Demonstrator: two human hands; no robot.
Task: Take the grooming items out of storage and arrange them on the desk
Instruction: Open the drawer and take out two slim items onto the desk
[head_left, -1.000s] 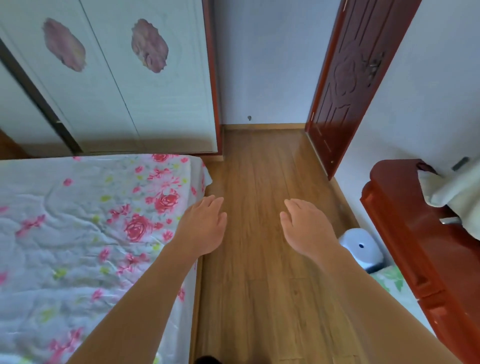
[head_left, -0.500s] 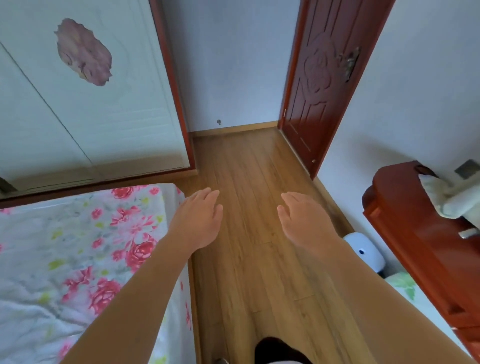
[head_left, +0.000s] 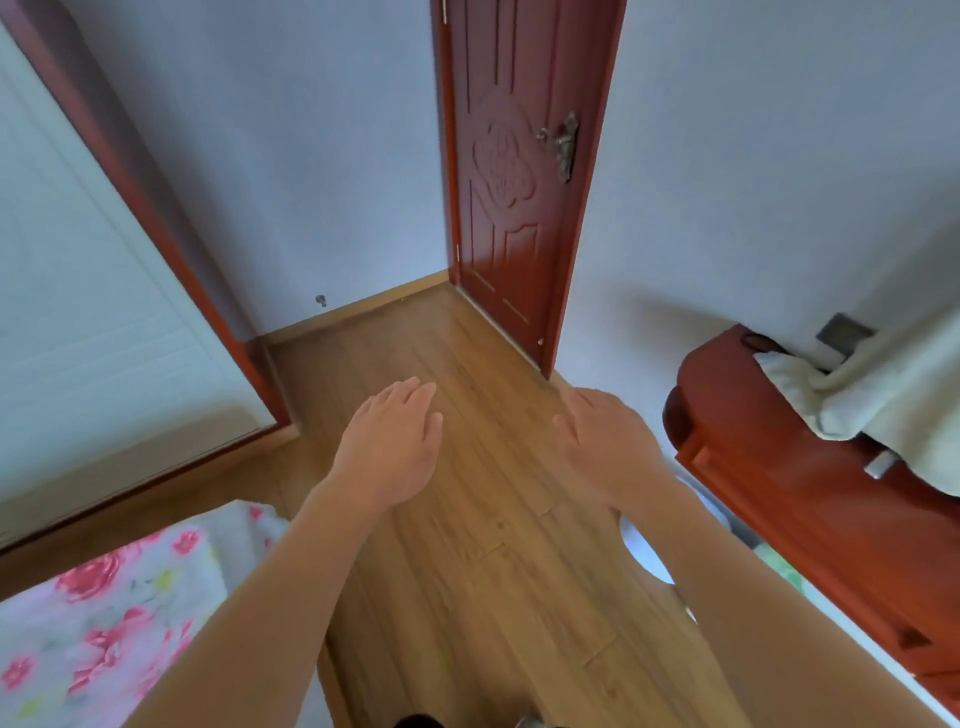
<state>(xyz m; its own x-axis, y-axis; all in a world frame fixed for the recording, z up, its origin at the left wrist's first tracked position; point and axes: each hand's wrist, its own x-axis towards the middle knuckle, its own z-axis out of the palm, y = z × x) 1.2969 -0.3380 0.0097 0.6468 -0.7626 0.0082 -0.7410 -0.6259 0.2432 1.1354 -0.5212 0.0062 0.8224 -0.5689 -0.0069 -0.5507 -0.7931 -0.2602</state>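
Head view, the only one. L hand (head_left: 389, 452) and R hand (head_left: 602, 447) are both out in front, palms down, fingers straight and close together. They grip nothing and touch nothing, w/ bare floor (head_left: 467, 597) under them. Prob. why: nothing is picked up yet, so both are free and ready while the person faces the room.

The door (head_left: 514, 208) stands beyond the fingertips, roughly between the two hands, closed as far as I can tell. The desk (head_left: 779, 483), red wood, is just right of R hand, w/ a pale cloth (head_left: 878, 395) draped over its top. That's the likely spot for laying things out. A white round thing (head_left: 641, 558) shows partly under the R forearm; can't tell what it is. The wardrobe (head_left: 88, 291) sits left of L hand and beyond it. The bed (head_left: 104, 623) is left of the L forearm, nearer the person.

No grooming items in view, so no pointing or long axis to give. Prob. they're inside storage, maybe wardrobe or desk drawers; can't tell which. Task looks at its start: next comes reaching storage and opening it.
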